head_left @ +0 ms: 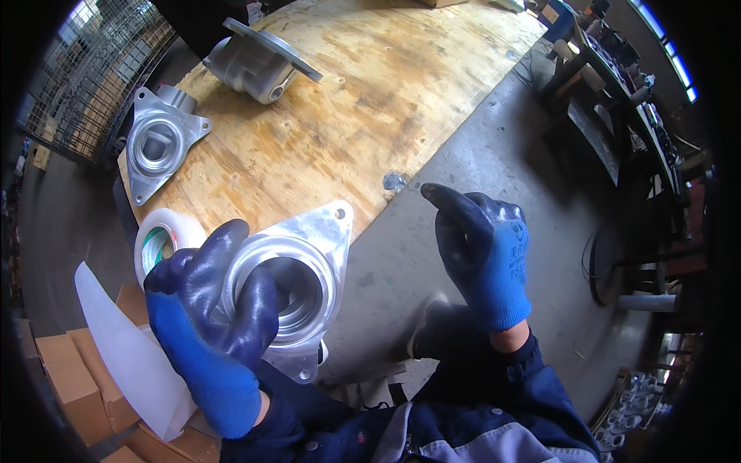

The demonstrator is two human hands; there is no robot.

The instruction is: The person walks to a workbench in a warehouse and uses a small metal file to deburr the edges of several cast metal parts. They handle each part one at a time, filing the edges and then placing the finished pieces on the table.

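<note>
Hands (212, 309) gripping flanged housing (297, 282), right (482, 255) raised

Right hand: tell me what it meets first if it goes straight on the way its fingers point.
Probably the small crumpled scrap at the plywood table edge; the right hand points up-left, though depth is unclear.

Gloved left hand (212, 309) gripping a metal flange housing (297, 282) — right hand (482, 251) open, free — plywood table (370, 100) beyond
</note>
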